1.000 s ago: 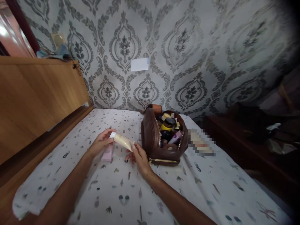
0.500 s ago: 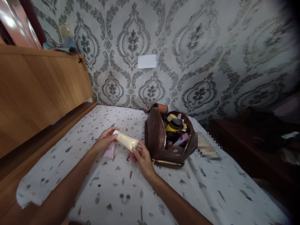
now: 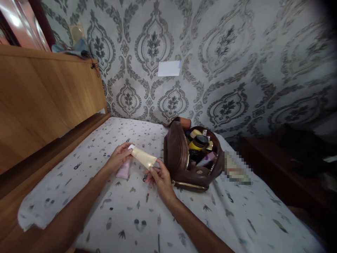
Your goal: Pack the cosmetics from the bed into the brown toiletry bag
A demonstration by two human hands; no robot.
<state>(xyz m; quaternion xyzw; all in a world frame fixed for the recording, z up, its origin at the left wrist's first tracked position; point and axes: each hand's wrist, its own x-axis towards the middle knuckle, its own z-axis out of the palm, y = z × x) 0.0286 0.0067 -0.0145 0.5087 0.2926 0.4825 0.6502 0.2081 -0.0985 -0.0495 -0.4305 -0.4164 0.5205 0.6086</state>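
Note:
Between my two hands is a pale yellow squeeze tube (image 3: 143, 157) with a white cap, held above the bed at a slant. The fingers of my left hand (image 3: 119, 154) are closed on its cap end. My right hand (image 3: 159, 177) pinches the flat crimped end. Below the left hand a pink tube (image 3: 123, 170) lies on the sheet, its upper part hidden by the hand and the yellow tube. Just right of my right hand stands an unzipped brown leather bag (image 3: 175, 151), filled with several cosmetics, among them a yellow jar with a black lid (image 3: 198, 142).
A white patterned sheet (image 3: 139, 207) covers the bed. Wooden furniture (image 3: 50, 102) rises along the left side, and a patterned wall (image 3: 147, 88) stands behind. Right of the bag lies a blurred-out flat item (image 3: 237, 168). Dark red furniture (image 3: 263, 165) borders the bed's right side.
The view has shifted slightly, so the bag and wall appear a little further right. Both hands keep their hold on the yellow tube, which has turned slightly.

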